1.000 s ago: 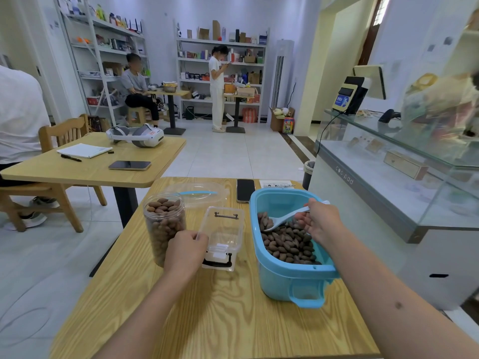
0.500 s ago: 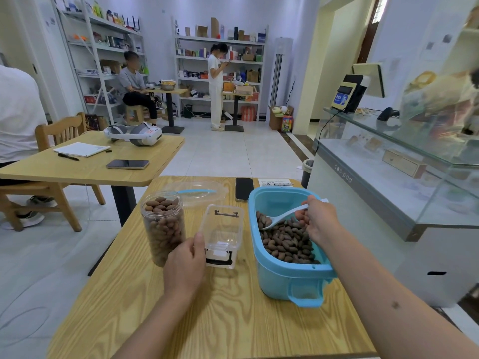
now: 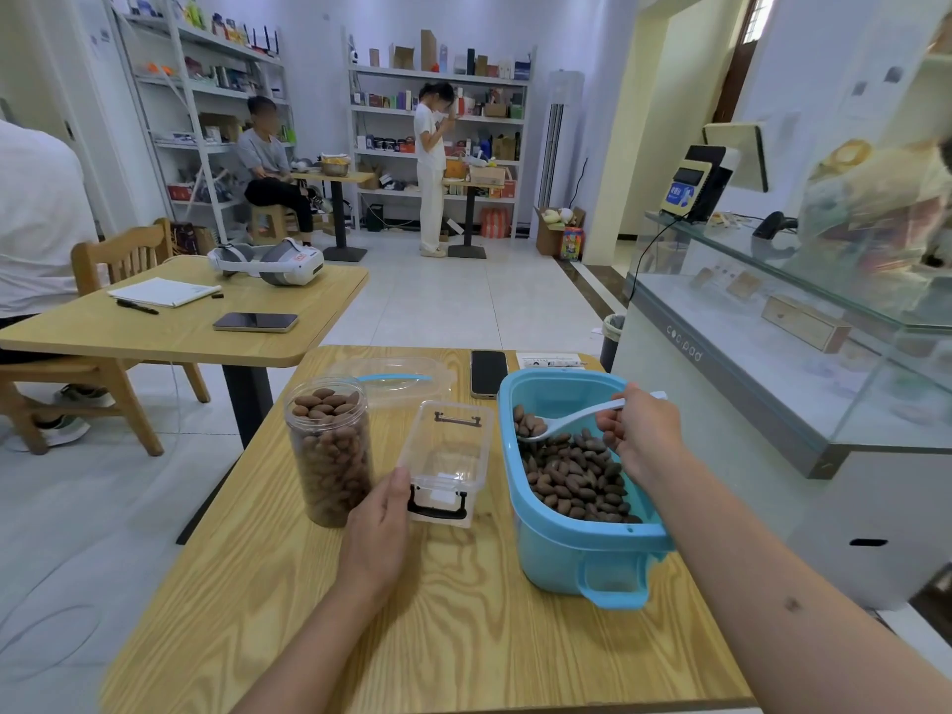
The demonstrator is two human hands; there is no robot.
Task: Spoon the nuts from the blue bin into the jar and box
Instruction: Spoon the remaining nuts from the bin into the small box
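Your nuts [image 3: 572, 479] lie heaped in the blue bin [image 3: 582, 546] at the right of the table [image 3: 453, 620]. Your right hand [image 3: 641, 430] pinches the handle of a white spoon [image 3: 572, 418], whose bowl rests among the nuts at the bin's far left; whether it carries any is hard to tell. Just left of the bin stands the clear box [image 3: 445, 456], open, with no nuts showing inside. Your left hand [image 3: 378, 528] rests against its near left corner, thumb along the wall, fingers hidden behind. The jar [image 3: 329, 456] stands upright beside the box, filled nearly to its rim. Farther back lie a clear lid [image 3: 396, 378] and a dark phone [image 3: 488, 372].
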